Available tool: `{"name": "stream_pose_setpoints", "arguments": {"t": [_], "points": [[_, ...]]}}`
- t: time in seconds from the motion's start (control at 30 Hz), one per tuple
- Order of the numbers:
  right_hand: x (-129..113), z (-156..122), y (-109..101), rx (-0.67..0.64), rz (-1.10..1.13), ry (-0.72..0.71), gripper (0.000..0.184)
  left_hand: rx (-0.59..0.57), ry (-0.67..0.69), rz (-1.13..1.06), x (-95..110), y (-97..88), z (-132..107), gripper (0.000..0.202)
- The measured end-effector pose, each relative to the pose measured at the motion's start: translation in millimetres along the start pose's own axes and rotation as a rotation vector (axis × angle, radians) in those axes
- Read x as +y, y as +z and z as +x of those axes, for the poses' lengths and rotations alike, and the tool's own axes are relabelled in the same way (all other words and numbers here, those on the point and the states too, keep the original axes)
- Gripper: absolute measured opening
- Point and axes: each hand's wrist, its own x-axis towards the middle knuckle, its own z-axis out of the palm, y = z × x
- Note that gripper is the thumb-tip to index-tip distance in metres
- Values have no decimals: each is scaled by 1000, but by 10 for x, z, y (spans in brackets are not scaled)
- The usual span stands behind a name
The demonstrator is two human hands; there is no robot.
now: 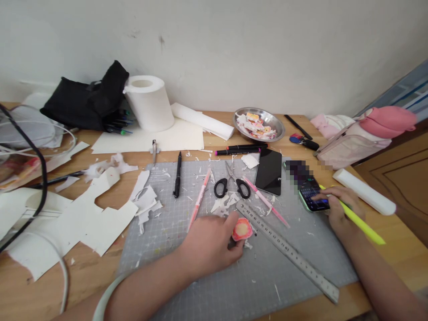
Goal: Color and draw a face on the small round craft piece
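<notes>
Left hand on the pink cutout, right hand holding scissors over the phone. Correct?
No: the scissors lie on the mat; the right hand holds a yellow pen over the phone. Left hand on the cutout is right. Head view.

The upper half of the phone (309, 189) is pixelated. The right hand (337, 205) covers the phone's lower end and the middle of the yellow marker (364, 225). The left hand (209, 245) hides its own fingertips and one edge of the orange paper piece (242, 229). Both forearms run off the bottom edge, and the black cable (42, 169) runs off the left edge. The scraps in the steel bowl (281, 127) are too small to make out.
</notes>
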Motion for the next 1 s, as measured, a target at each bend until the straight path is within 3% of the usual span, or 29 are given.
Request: {"name": "stream_pose_setpoints", "arguments": {"t": [0.17,0.53,0.7,0.9,1.0], "points": [[4,-21,7,53,-2,32,22,1,0,-3,2,-8,-1,17],[103,22,37,-112,-74,-25,26,3,-4,-5,12,-7,-4,17],[104,30,44,-162,-75,14,26,-7,-4,-8,8,-11,5,17],[72,-16,36,-18,-43,36,23,-8,-7,-12,8,-14,3,17],[52,-28,34,-5,-36,54,23,-15,-12,-9,5,-10,6,17]]}}
